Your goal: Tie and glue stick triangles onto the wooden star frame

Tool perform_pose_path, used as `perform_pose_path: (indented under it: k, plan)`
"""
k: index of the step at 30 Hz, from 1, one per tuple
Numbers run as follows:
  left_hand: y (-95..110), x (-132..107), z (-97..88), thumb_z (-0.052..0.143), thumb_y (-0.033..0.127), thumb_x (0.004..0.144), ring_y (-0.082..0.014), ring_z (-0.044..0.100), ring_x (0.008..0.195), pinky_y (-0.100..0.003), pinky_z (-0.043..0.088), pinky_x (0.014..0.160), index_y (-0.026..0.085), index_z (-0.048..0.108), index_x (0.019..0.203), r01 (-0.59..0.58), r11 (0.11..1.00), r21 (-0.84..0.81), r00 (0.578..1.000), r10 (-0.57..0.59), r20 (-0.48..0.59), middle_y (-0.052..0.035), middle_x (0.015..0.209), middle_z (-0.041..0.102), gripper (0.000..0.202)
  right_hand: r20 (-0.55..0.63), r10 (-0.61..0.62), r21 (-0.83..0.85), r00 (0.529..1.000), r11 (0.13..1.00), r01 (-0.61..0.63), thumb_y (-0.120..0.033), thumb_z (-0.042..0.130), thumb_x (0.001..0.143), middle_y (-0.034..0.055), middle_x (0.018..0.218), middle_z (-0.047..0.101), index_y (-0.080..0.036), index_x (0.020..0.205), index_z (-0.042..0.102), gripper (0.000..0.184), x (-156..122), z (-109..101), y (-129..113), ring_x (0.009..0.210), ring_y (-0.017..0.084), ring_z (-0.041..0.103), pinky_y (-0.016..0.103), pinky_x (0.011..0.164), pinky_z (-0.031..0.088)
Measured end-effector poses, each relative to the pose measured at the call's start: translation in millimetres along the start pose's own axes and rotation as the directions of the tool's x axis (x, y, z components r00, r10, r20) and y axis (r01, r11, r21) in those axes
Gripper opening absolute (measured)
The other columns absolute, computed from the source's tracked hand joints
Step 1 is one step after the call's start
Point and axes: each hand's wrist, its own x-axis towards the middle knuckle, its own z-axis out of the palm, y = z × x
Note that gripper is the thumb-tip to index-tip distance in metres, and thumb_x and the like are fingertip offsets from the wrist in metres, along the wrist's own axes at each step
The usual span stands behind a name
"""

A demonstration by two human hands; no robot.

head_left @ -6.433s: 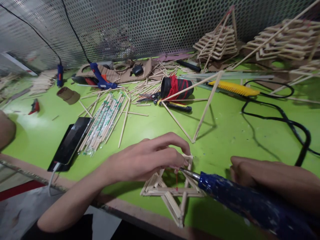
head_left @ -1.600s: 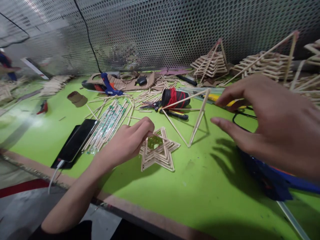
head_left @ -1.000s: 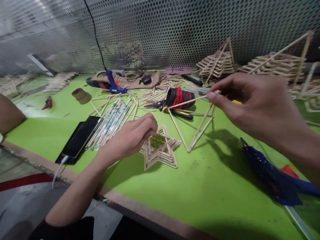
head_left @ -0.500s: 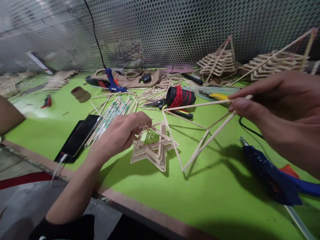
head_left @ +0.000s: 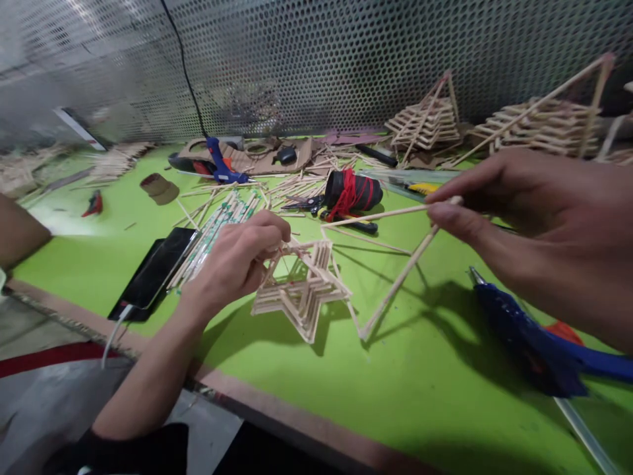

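My left hand pinches the upper left edge of a layered star made of thin wooden sticks, tilted just over the green table. Between the thumb and fingertips of my right hand is one corner of a larger stick frame. The frame's lower corner rests near the table, to the right of the star, and part of it lies behind the star. Below my right hand a blue glue gun lies with its nozzle pointing up and left.
Behind the star lie scissors and a black spool with red thread. Bundled sticks and phones are at left, another glue gun farther back. Stick pyramids stand by the perforated metal screen.
My left hand has lifted and tilted the star slightly. My right hand has moved left with the frame's corner, bringing the frame closer to the star.
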Motion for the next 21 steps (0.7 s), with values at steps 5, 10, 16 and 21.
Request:
perform_pose_path:
  k: [5,10,16,21]
  plan:
    - [8.1,5.6,7.6,0.038,0.003,0.093,-0.0101,0.058,0.065,-0.020,0.046,0.053,0.020,0.041,0.077,-0.045,0.998,0.047,0.999,0.044,0.029,-0.0051,0.084,0.064,0.023,0.072,-0.107,0.053,0.992,0.993,0.104,-0.027,0.065,0.094,0.0017,0.078,0.068,-0.018,0.088,0.066,0.011,-2.1,11.1,-18.8,0.063,0.010,0.059,0.023,0.051,0.042]
    - [13.4,8.2,16.5,0.036,0.010,0.098,-0.0113,0.059,0.067,-0.022,0.049,0.056,0.021,0.043,0.089,-0.091,0.996,0.017,0.995,0.092,-0.041,-0.0029,0.082,0.061,0.016,0.107,-0.100,0.138,0.989,0.987,0.084,-0.026,0.066,0.091,-0.0020,0.075,0.067,-0.019,0.086,0.064,0.009,-2.7,17.4,-31.0,0.061,0.011,0.059,0.025,0.052,0.041]
    - [22.5,10.3,28.6,0.040,0.014,0.099,-0.0127,0.058,0.073,-0.025,0.048,0.062,0.020,0.043,0.083,-0.042,0.996,0.078,0.987,0.054,-0.153,-0.0032,0.084,0.062,0.017,0.180,-0.101,0.254,0.978,0.966,0.053,-0.025,0.064,0.093,-0.0017,0.077,0.066,-0.019,0.086,0.062,0.009,-3.1,26.2,-38.2,0.064,0.012,0.060,0.027,0.052,0.040]
    - [25.8,10.9,35.1,0.042,0.015,0.097,-0.0145,0.056,0.072,-0.028,0.046,0.063,0.020,0.045,0.089,-0.062,0.998,0.029,0.980,0.066,-0.186,-0.0036,0.083,0.059,0.011,0.157,-0.099,0.294,0.983,0.955,0.049,-0.026,0.064,0.092,-0.0007,0.074,0.065,-0.018,0.085,0.062,0.011,-5.0,32.6,-40.7,0.061,0.013,0.058,0.029,0.052,0.040]
